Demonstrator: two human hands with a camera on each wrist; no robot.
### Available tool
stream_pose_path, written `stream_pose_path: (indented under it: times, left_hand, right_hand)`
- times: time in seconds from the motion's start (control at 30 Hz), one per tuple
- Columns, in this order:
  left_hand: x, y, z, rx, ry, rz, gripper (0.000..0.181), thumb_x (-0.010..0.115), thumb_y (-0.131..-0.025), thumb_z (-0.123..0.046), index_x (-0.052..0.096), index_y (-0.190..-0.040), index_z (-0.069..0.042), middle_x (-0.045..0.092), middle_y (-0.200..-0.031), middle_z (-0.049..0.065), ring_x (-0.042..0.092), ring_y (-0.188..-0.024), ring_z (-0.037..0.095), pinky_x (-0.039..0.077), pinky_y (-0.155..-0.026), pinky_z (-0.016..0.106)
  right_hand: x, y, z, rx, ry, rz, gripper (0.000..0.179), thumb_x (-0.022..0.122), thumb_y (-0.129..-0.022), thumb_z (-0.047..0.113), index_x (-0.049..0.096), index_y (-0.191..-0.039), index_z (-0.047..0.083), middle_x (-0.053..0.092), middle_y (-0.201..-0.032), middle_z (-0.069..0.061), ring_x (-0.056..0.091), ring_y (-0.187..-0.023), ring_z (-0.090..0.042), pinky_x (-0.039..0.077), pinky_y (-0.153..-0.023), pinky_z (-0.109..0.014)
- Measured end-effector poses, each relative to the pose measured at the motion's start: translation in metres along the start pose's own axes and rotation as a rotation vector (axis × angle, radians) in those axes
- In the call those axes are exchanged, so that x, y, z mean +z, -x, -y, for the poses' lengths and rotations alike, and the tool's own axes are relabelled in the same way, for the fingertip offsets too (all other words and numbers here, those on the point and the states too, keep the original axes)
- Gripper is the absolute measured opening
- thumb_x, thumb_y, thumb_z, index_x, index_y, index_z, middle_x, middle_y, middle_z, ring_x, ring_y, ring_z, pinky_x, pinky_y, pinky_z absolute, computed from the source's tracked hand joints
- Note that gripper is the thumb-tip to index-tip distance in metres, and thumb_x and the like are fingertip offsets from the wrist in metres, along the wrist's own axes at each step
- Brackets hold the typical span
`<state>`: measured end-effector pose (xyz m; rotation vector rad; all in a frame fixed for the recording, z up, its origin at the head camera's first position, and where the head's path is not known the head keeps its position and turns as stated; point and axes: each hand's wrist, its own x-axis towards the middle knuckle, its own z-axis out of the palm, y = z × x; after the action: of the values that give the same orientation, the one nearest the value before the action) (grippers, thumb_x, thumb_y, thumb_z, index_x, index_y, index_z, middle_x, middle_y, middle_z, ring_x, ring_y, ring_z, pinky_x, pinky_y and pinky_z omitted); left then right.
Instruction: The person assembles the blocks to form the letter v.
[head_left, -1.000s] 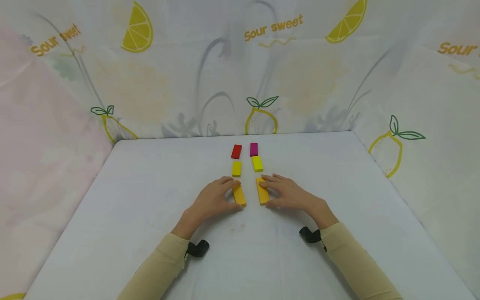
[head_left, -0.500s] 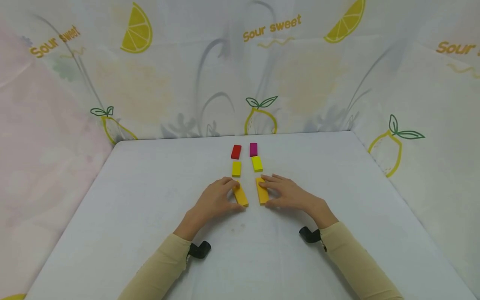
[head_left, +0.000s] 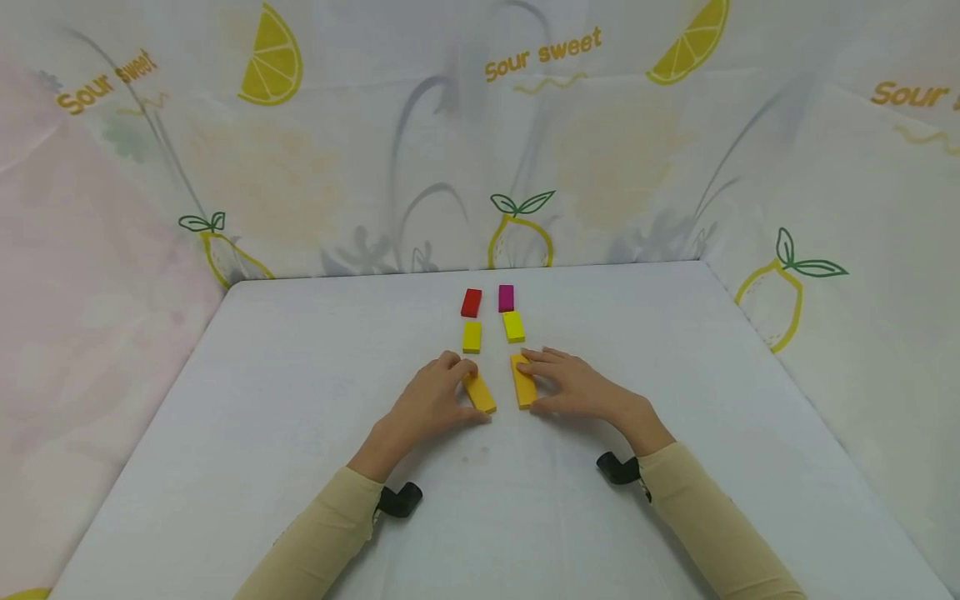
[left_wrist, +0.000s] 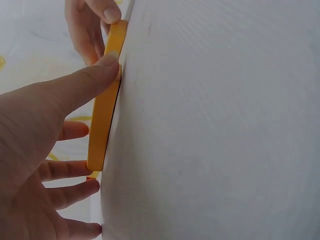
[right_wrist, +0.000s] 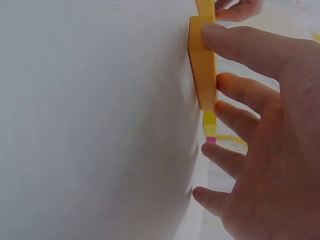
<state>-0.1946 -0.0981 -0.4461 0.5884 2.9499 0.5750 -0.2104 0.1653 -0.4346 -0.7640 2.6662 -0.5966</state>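
Two orange-yellow rectangular blocks lie flat on the white table in the head view. My left hand (head_left: 429, 398) spans the left orange block (head_left: 481, 394), fingers at its far end and thumb at its near end; that block lies slanted. The right orange block (head_left: 524, 387) is held the same way by my right hand (head_left: 576, 388). In the left wrist view the left thumb presses on the orange block (left_wrist: 104, 122). Seen from the right wrist, the thumb touches the near end of the right orange block (right_wrist: 204, 75), with fingertips along its far part.
Beyond the hands stand two short columns: a yellow block (head_left: 472, 338) behind which lies a red block (head_left: 471, 302), and a brighter yellow block (head_left: 513, 327) with a magenta block (head_left: 506, 297) behind. A lemon-print cloth (head_left: 337, 167) rises behind the table (head_left: 225, 433).
My left hand has shifted slightly right, and the near end of its orange block has swung right, so it slants more. The right hand and its block have hardly moved.
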Motion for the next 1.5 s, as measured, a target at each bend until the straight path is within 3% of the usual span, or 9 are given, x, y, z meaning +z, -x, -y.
stream_pose_path:
  times: [0.47,0.9,1.2,1.5]
  left_hand:
    - [-0.002,0.006,-0.003,-0.023,0.081,-0.003,0.064,0.083,-0.071,-0.058,0.061,-0.118,-0.021,0.057,-0.122,0.000,0.054,-0.102,0.018,0.051,-0.097,0.036]
    - [0.001,0.013,-0.006,0.007,0.070,-0.011,0.065,0.083,-0.070,-0.058,0.062,-0.119,-0.021,0.058,-0.125,0.000,0.056,-0.109,0.019,0.049,-0.103,0.040]
    - [0.001,0.022,-0.010,0.040,0.065,0.008,0.065,0.083,-0.070,-0.059,0.062,-0.117,-0.019,0.057,-0.120,0.000,0.056,-0.105,0.019,0.049,-0.099,0.039]
    - [0.003,0.029,-0.012,0.052,0.037,0.019,0.057,0.083,-0.069,-0.060,0.059,-0.101,-0.021,0.056,-0.113,-0.002,0.053,-0.097,0.015,0.049,-0.092,0.036]
  right_hand:
    - [0.001,0.000,-0.001,-0.001,0.006,0.002,0.065,0.068,-0.090,0.035,0.046,-0.149,0.022,0.032,-0.163,0.000,0.023,-0.152,-0.037,0.022,-0.119,-0.061]
    - [-0.002,0.001,0.000,-0.003,-0.007,0.000,0.064,0.068,-0.090,0.035,0.048,-0.148,0.021,0.032,-0.163,-0.001,0.023,-0.152,-0.037,0.022,-0.119,-0.061]
    - [-0.001,0.002,0.000,-0.022,-0.005,-0.015,0.062,0.068,-0.090,0.035,0.049,-0.147,0.019,0.033,-0.162,-0.001,0.025,-0.151,-0.038,0.022,-0.120,-0.060]
    - [0.000,0.002,-0.001,-0.022,0.006,-0.012,0.063,0.068,-0.090,0.036,0.049,-0.148,0.021,0.033,-0.162,-0.001,0.024,-0.151,-0.037,0.022,-0.120,-0.060]
